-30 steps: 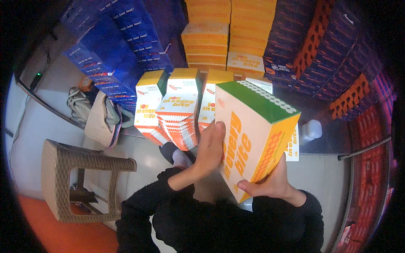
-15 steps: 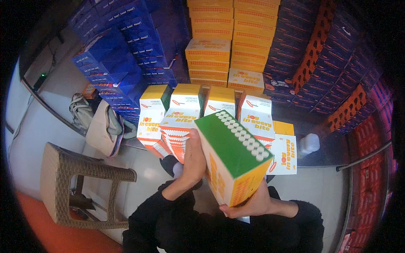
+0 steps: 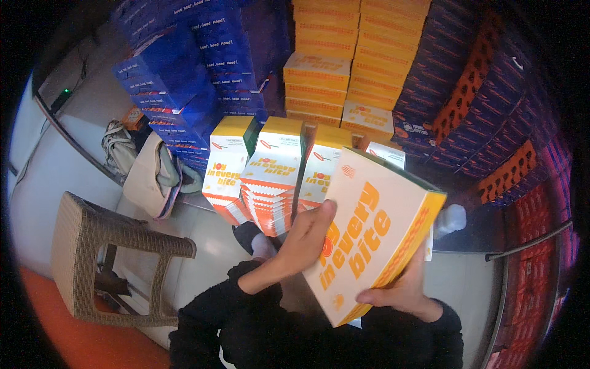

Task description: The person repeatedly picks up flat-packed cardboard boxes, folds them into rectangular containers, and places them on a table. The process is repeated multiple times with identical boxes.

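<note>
A folded cardboard food box (image 3: 369, 234), white on top with orange lettering and a yellow patterned side, is held tilted in front of my body. My left hand (image 3: 307, 237) grips its left edge, with the thumb on the white face. At the lower right corner, my right hand (image 3: 399, 289) closes round the yellow side, its thumb on top. Just beyond the box stand rows of flat, nested cartons, among them one stack (image 3: 270, 166) with white and yellow faces and orange-striped edges. The held box hides part of the rightmost stacks.
Yellow boxes (image 3: 316, 77) are piled at the back middle. Blue boxes (image 3: 227, 55) rise at back left, dark purple ones (image 3: 485, 92) at right. A woven brown stool (image 3: 123, 230) stands at left, near a bag (image 3: 147, 178). A white wrapped item (image 3: 452, 218) lies right.
The box has turned in my hands: its green side with white dots faced up before, and the white lettered face shows now. Both hands have shifted to the right with it.
</note>
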Action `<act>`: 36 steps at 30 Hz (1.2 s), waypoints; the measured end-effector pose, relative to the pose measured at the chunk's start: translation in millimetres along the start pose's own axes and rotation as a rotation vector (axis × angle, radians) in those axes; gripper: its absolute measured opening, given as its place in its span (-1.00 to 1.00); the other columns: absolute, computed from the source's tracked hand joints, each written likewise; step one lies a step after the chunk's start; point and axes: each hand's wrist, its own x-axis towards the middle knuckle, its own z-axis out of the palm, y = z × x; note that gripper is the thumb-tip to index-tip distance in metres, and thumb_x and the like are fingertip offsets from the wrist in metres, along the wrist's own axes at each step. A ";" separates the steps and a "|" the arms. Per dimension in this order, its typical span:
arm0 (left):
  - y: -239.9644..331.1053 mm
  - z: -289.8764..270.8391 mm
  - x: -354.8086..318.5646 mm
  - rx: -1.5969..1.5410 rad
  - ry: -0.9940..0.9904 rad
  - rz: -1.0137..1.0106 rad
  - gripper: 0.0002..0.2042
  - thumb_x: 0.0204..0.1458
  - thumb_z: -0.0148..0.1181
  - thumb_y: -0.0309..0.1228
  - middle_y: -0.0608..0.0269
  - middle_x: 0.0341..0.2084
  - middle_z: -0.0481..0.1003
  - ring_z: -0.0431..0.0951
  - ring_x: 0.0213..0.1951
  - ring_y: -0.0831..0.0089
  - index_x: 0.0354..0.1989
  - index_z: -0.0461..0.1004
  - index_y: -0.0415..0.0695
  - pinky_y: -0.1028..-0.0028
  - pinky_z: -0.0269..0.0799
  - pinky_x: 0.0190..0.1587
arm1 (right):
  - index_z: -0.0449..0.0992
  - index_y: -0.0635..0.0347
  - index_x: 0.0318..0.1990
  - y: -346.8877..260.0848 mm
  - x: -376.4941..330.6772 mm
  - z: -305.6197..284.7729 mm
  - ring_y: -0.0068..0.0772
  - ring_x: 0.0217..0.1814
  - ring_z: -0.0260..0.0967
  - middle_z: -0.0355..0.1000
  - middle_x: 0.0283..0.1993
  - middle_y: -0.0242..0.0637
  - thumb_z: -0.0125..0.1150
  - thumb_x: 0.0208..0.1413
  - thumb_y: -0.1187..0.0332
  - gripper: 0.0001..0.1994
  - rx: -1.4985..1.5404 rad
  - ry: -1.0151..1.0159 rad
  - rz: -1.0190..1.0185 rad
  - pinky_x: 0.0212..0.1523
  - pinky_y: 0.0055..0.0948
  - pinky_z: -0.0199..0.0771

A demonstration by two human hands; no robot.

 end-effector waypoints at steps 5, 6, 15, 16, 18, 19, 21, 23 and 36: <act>3.5 -19.7 -0.9 -0.009 -0.391 -0.331 -0.51 0.29 -0.31 -0.10 0.09 -0.17 0.49 0.42 -0.11 0.42 0.09 0.29 -0.30 0.41 0.34 -0.10 | 0.03 -0.14 0.33 -71.8 45.3 -31.9 0.01 0.35 0.01 0.01 0.34 0.02 0.58 -0.47 0.29 0.08 -0.912 -0.615 -0.469 0.26 -0.09 0.14; 1.5 -21.5 -2.3 -0.010 -0.437 -0.380 -0.52 0.29 -0.30 -0.11 0.12 -0.17 0.49 0.43 -0.11 0.43 0.08 0.31 -0.29 0.41 0.34 -0.09 | 0.16 -0.23 0.29 -89.5 47.6 -36.2 0.00 0.33 0.06 0.02 0.35 -0.01 0.54 -0.43 0.32 -0.02 -1.178 -0.846 -0.411 0.26 -0.11 0.17; -51.9 -11.7 -12.5 -0.851 -0.698 -0.929 -0.20 0.04 -0.40 0.34 0.11 -0.09 0.41 0.48 -0.16 0.43 0.25 0.14 -0.06 0.39 0.43 -0.06 | 0.43 0.26 0.04 -111.9 107.6 -71.4 -0.19 0.16 0.34 0.37 0.11 -0.11 0.53 -0.32 0.31 -0.34 -0.930 -0.850 0.046 0.16 -0.23 0.32; -55.8 -11.2 -14.0 -0.939 -0.745 -0.935 -0.13 -0.02 -0.48 0.43 0.14 -0.10 0.40 0.47 -0.19 0.43 0.30 0.08 0.01 0.36 0.45 -0.08 | 0.37 0.29 0.08 -102.6 124.0 -79.1 -0.25 0.12 0.35 0.39 0.06 -0.16 0.51 -0.28 0.35 -0.32 -0.817 -0.615 -0.028 0.13 -0.24 0.34; -60.3 -12.4 -14.9 -0.586 -1.075 -0.880 -0.10 -0.06 -0.64 0.46 0.23 -0.28 0.38 0.44 -0.30 0.44 0.26 0.16 0.05 0.41 0.48 -0.19 | 0.27 0.27 0.15 -94.5 174.1 -91.1 -0.39 0.07 0.36 0.40 -0.04 -0.22 0.39 -0.17 0.49 -0.36 -0.833 -0.373 -0.088 0.01 -0.48 0.43; -60.8 -12.0 -15.1 -0.520 -1.102 -0.861 -0.10 -0.05 -0.63 0.46 0.23 -0.27 0.38 0.43 -0.29 0.44 0.25 0.18 0.05 0.42 0.48 -0.20 | 0.29 0.24 0.14 -79.1 201.0 -89.9 -0.31 0.08 0.36 0.39 0.01 -0.17 0.38 -0.17 0.45 -0.37 -0.962 -0.254 -0.217 0.04 -0.43 0.40; -60.5 -11.0 -15.0 -0.424 -1.178 -0.801 -0.12 -0.05 -0.61 0.45 0.21 -0.27 0.38 0.43 -0.29 0.43 0.24 0.20 0.07 0.43 0.49 -0.22 | 0.34 0.17 0.11 -50.9 251.6 -81.4 -0.15 0.11 0.36 0.38 0.09 -0.08 0.37 -0.17 0.37 -0.40 -1.263 -0.107 -0.618 0.10 -0.33 0.34; -60.2 -10.3 -14.2 -0.392 -1.141 -0.796 -0.16 0.00 -0.56 0.42 0.19 -0.25 0.39 0.42 -0.29 0.41 0.23 0.22 0.05 0.42 0.50 -0.23 | 0.32 0.02 0.14 -14.9 298.3 -64.8 -0.04 0.12 0.33 0.28 0.17 -0.09 0.34 -0.14 0.38 -0.41 -1.307 0.015 -0.795 0.12 -0.26 0.35; -75.1 -32.1 -14.8 -0.451 -1.006 -0.620 -0.34 0.17 -0.41 0.23 0.20 -0.33 0.40 0.41 -0.35 0.45 0.18 0.27 -0.03 0.49 0.46 -0.29 | 0.14 -0.09 0.26 141.5 387.4 -47.6 0.09 -0.01 0.38 0.15 0.22 -0.07 0.03 0.05 0.52 -0.42 -1.493 0.008 -0.655 -0.14 -0.09 0.52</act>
